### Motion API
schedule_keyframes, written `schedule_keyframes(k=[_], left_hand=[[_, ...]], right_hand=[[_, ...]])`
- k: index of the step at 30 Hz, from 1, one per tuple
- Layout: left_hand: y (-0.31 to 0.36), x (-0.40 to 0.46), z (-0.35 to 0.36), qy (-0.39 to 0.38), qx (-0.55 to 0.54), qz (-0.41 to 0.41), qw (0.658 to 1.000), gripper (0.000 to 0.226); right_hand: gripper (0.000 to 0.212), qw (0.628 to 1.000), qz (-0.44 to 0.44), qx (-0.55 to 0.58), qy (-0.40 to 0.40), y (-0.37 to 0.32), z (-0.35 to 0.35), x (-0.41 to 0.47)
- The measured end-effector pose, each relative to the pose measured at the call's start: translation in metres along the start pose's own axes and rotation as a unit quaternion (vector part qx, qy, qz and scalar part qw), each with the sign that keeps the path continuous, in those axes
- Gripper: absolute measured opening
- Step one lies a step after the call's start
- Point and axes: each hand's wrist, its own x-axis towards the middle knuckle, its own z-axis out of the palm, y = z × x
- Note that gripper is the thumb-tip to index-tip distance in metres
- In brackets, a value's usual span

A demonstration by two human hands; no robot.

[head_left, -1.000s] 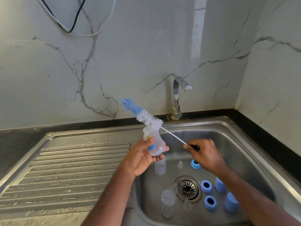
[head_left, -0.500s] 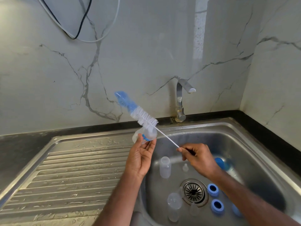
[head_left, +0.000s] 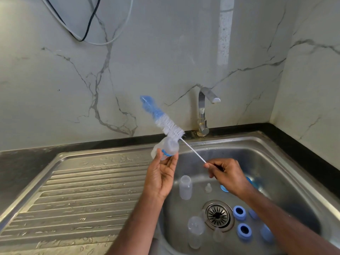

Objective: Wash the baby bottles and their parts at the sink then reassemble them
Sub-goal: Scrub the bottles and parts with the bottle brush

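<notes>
Steel sink [head_left: 276, 162] fills the lower right, its ribbed draining board [head_left: 82, 196] wet with droplets off to the left of both hands. Down in the basin, below the fingers, lies the load: one clear bottle [head_left: 185, 187] on its side just under the left hand, another clear bottle [head_left: 195, 231] nearer the camera beside the drain [head_left: 218, 215], a small clear teat [head_left: 208, 187] between the two wrists, two blue rings [head_left: 239, 212] right of the drain, and a blue cap [head_left: 224, 188] mostly hidden behind the right hand.

Up above the basin, the left hand [head_left: 161, 175] has a small clear bottle [head_left: 166, 149] pinched at its fingertips, thumb against its blue band, other fingers fairly straight behind it. The bottle brush [head_left: 165, 123] slants over that bottle, white bristles touching its top, blue tip pointing up towards the wall. Its thin white stem runs down to the right hand [head_left: 228, 176], which pinches the end between thumb and curled fingers. The tap [head_left: 203, 115] stands behind, beyond the brush.
</notes>
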Motion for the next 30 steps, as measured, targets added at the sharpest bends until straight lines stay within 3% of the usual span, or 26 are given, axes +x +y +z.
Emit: schedule_keyframes(k=[5, 8, 10, 13, 15, 17, 19, 21, 23, 26, 30], left_hand=[[0.013, 0.006, -0.011, -0.009, 0.016, 0.028, 0.999, 0.103], [-0.003, 0.003, -0.008, -0.034, 0.165, 0.012, 0.986, 0.07], [-0.011, 0.0, -0.006, -0.026, 0.308, 0.017, 0.951, 0.052], [-0.016, -0.002, -0.005, -0.024, 0.477, 0.065, 0.876, 0.045], [-0.018, -0.001, -0.008, -0.018, 0.521, 0.085, 0.849, 0.047], [-0.021, -0.001, -0.01, -0.017, 0.536, 0.086, 0.84, 0.052], [-0.028, -0.001, -0.014, -0.029, 0.587, 0.075, 0.806, 0.057], [-0.034, -0.002, -0.016, -0.05, 0.641, 0.067, 0.763, 0.06], [-0.035, -0.001, -0.019, -0.066, 0.662, 0.061, 0.744, 0.061], [-0.031, 0.001, -0.02, -0.093, 0.663, 0.05, 0.741, 0.053], [-0.031, -0.003, -0.017, -0.08, 0.579, 0.005, 0.812, 0.058]], right_hand=[[0.026, 0.999, 0.002, -0.026, -0.04, 0.009, -0.011, -0.004], [0.021, 0.999, 0.042, -0.007, 0.001, 0.006, -0.005, 0.003], [0.022, 0.999, 0.038, -0.025, -0.002, 0.007, -0.008, 0.003], [0.029, 0.995, 0.041, -0.076, -0.038, 0.011, -0.013, -0.002], [0.029, 0.996, 0.064, -0.06, -0.034, 0.011, -0.014, -0.003], [0.026, 0.993, 0.105, 0.025, -0.037, 0.008, -0.012, -0.004], [0.023, 0.984, 0.126, 0.11, -0.055, 0.001, -0.006, -0.006], [0.021, 0.982, 0.114, 0.135, -0.071, -0.004, -0.001, -0.007], [0.019, 0.983, 0.107, 0.131, -0.076, -0.006, -0.001, -0.009], [0.018, 0.985, 0.105, 0.114, -0.082, -0.003, -0.004, -0.009], [0.018, 0.985, 0.11, 0.099, -0.086, 0.001, -0.003, -0.007]])
